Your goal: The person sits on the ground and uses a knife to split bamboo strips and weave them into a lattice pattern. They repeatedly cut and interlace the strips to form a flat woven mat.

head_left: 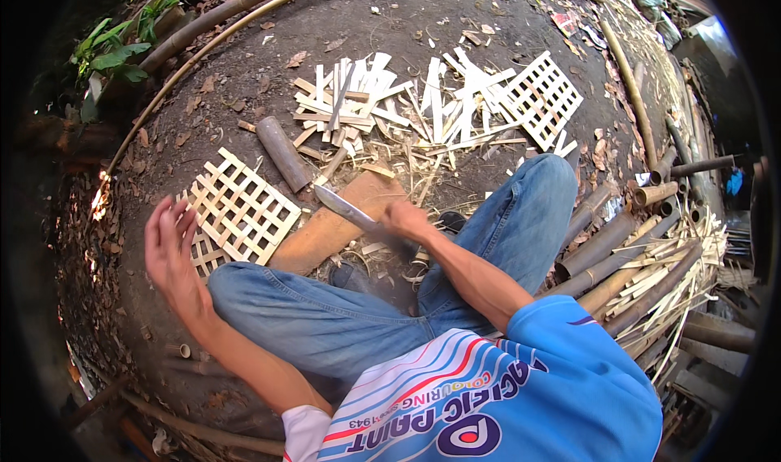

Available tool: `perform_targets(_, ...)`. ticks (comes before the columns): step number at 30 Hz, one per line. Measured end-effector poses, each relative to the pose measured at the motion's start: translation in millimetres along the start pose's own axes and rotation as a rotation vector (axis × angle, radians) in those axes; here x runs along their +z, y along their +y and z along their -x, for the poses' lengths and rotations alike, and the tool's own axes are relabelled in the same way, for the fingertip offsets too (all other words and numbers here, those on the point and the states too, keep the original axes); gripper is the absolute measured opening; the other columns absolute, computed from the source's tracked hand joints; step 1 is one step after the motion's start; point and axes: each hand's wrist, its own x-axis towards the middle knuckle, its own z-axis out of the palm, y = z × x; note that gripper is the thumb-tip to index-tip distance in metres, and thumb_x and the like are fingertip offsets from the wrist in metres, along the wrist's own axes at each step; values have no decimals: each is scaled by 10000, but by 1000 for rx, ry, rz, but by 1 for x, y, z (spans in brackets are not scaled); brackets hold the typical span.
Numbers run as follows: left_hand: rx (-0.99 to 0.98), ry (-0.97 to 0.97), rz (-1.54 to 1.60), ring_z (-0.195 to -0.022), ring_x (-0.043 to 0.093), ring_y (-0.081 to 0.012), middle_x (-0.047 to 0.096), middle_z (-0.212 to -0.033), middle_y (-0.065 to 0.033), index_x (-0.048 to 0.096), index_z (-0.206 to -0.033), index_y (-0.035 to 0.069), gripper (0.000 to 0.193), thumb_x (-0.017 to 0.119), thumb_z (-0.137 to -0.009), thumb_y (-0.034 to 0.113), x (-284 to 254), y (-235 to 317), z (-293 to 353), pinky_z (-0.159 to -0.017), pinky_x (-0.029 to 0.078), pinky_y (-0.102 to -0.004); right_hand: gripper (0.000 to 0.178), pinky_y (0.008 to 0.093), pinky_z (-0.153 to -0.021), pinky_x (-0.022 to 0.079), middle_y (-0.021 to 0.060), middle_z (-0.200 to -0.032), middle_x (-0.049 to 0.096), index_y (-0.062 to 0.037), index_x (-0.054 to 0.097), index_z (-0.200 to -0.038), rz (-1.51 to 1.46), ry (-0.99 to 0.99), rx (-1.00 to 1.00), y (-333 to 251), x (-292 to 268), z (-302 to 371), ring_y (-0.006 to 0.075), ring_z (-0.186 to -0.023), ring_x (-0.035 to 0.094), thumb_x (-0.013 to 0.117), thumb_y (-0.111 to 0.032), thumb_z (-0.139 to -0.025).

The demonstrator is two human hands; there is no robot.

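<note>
My right hand (407, 220) is closed around a large knife (346, 208), its blade pointing left and away over a brown wooden plank (321, 233). Whether the blade touches the plank I cannot tell. Fingers raised and holding nothing, my left hand (173, 254) is open beyond my left knee. Next to it a woven bamboo lattice (244, 206) lies at a slant, partly over another lattice piece (208, 253). A thick bamboo section (283, 153) rests on the ground near the plank's far end.
Beyond the plank lie piles of pale bamboo strips (455, 104) and another lattice (541, 100). Bamboo poles (598, 246) and split strips (663, 279) are heaped on the right. A long pole (195, 47) curves along the far left. My bent legs (317, 315) flank the plank's near end.
</note>
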Motion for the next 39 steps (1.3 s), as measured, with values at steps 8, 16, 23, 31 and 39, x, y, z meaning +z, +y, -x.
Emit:
perform_targets(8,-39,-830,-722,-1050,669,-265,687,-1189,-147,575,-1362,85,470,639,-952,306,81,-71,2,-930,515,-377,406,467,-774,538,200,-904,725,-46,735,-968,-244,256,250,12,-21,-4,353,-844,708,558,-406,-909)
perform_targets(16,-199,-786,-851,-1099,649,-357,652,-1219,-234,561,-1361,63,473,616,-959,306,78,-76,4,-936,499,-416,354,460,-913,498,198,-1092,678,-44,636,-997,-492,788,745,119,-65,-60,366,-1068,635,666,-366,-852)
perform_targets(23,-302,-839,-910,-1106,655,-342,643,-1251,-219,558,-1372,78,470,608,-961,303,82,-84,-1,-929,507,-399,201,479,-867,506,187,-972,704,-91,638,-973,-585,846,758,123,-47,-61,387,-945,669,620,-244,-844)
perform_targets(31,-254,-834,-833,-1067,673,-334,641,-1257,-211,557,-1369,66,480,616,-954,299,89,-83,-2,-907,515,-384,446,533,-921,452,167,-1117,670,-81,586,-1120,-547,496,726,42,-3,-1,377,-1117,613,653,-409,-826)
perform_targets(39,-226,-826,-869,-974,685,-315,676,-1199,-181,568,-1353,66,473,609,-953,315,85,-84,-3,-874,520,-391,506,466,-892,487,205,-1041,694,-36,638,-1056,-324,469,592,68,2,-34,399,-1031,647,696,-459,-784)
